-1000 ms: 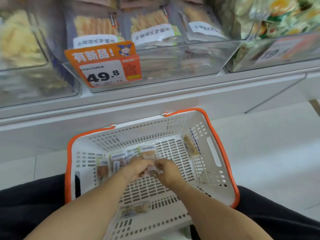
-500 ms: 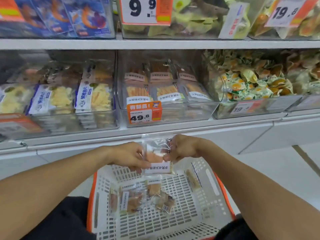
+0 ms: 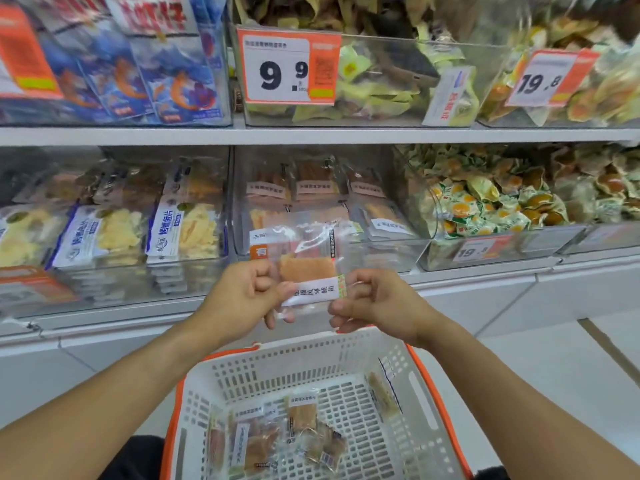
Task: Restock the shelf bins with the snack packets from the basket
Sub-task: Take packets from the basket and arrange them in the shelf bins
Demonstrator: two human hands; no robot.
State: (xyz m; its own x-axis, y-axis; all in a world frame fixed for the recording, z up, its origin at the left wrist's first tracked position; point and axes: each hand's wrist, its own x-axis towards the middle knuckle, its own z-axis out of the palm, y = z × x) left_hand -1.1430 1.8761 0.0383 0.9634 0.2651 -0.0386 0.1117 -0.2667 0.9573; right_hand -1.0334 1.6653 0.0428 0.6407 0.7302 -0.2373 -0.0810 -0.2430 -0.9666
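We pinch the snack packet [image 3: 307, 271] upright between left hand [image 3: 242, 296] and right hand [image 3: 375, 299] — its matching bin [image 3: 381, 252] lies straight ahead, just beyond.

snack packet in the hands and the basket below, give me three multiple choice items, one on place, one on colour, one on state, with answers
1. Where is the held snack packet?
A. lying in the basket
B. in front of the middle clear bin, above the basket
C. on the top shelf

2. What colour is the basket rim?
A. orange
B. blue
C. green

3. How is the packet held?
A. by the left hand alone
B. by neither hand
C. pinched by both hands, one at each side

Answers:
1 B: the packet hangs before the middle clear bin, well above the basket.
2 A: an orange band runs along the top of the white basket.
3 C: the left hand pinches its left edge and the right hand its right edge.
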